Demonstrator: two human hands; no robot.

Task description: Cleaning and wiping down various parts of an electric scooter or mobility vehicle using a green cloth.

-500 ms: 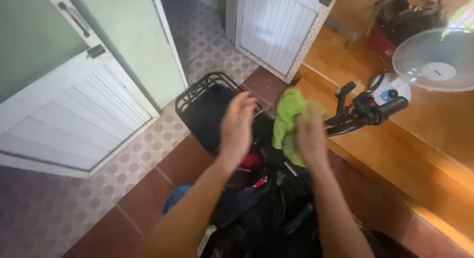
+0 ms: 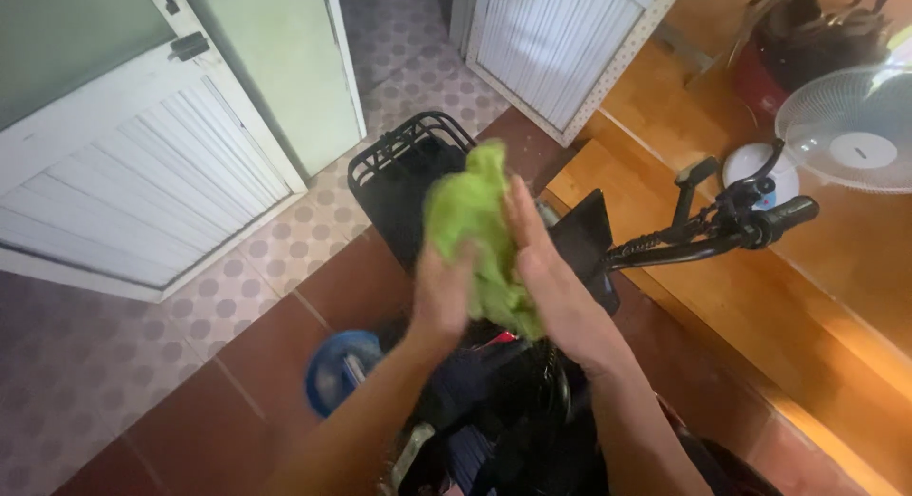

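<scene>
Both palms pressed together on a crumpled green cloth (image 2: 475, 235), left hand (image 2: 442, 296) at 9 o'clock of it, right hand (image 2: 551, 277) at 3 o'clock, fingers stretched flat. Held in the air above a black bike basket (image 2: 399, 168). At 3 o'clock of the hands, a black handlebar (image 2: 731, 225); at 2 o'clock, a white fan (image 2: 850, 125). At 7 o'clock, on the floor, a blue round thing (image 2: 332, 368).

Beneath you the floor (image 2: 237, 353) changes from reddish-brown tiles to paler tiles with a dotted pattern. White louvred doors (image 2: 142, 201) stand at upper left, another louvred panel (image 2: 556, 40) at top centre. To your right, a raised wooden platform (image 2: 836, 296) carries a white fan (image 2: 850, 135), brightly lit.
</scene>
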